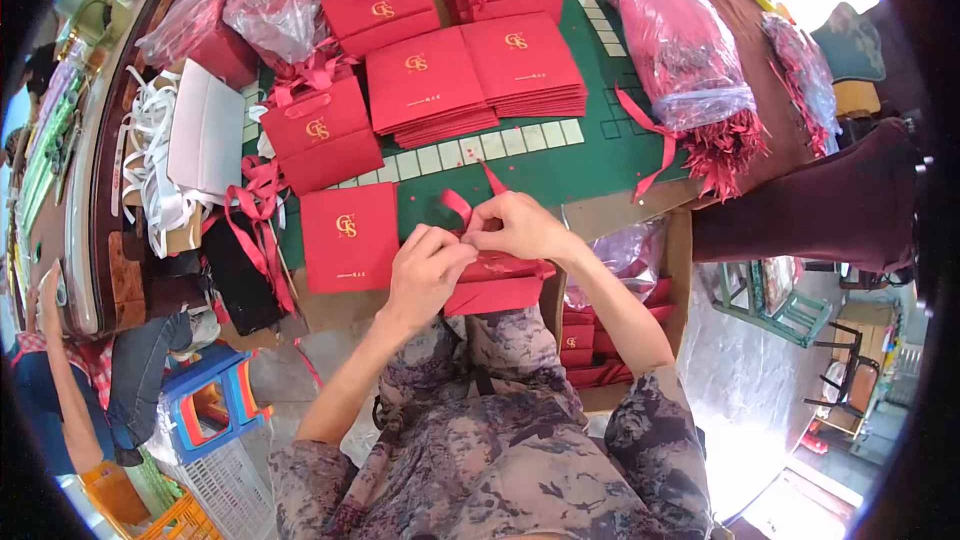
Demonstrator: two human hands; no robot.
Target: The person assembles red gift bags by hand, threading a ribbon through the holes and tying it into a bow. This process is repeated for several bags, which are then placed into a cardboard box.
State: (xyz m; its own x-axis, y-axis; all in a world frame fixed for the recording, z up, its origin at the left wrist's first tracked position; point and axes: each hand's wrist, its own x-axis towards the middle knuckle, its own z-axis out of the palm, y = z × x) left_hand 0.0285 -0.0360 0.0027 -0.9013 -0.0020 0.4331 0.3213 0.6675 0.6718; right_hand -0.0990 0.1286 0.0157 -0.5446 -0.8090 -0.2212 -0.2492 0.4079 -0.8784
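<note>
My left hand [428,270] and my right hand [518,227] meet at the table's front edge, fingers pinched on a red ribbon [457,204] whose loop rises between them. Below them lies a red bag [495,294], partly covered by the hands. To the left a flat red bag [350,236] with a gold logo lies at the edge. Beyond the hands, two stacks of red bags [425,80] [523,60] rest on the green mat [425,202].
Plastic-wrapped red ribbons [680,50] lie at the right. White bags [205,130] with white ribbons are at the left. An open cardboard box [678,290] with red bags stands right of my legs. Another person's arm [68,370] shows at far left.
</note>
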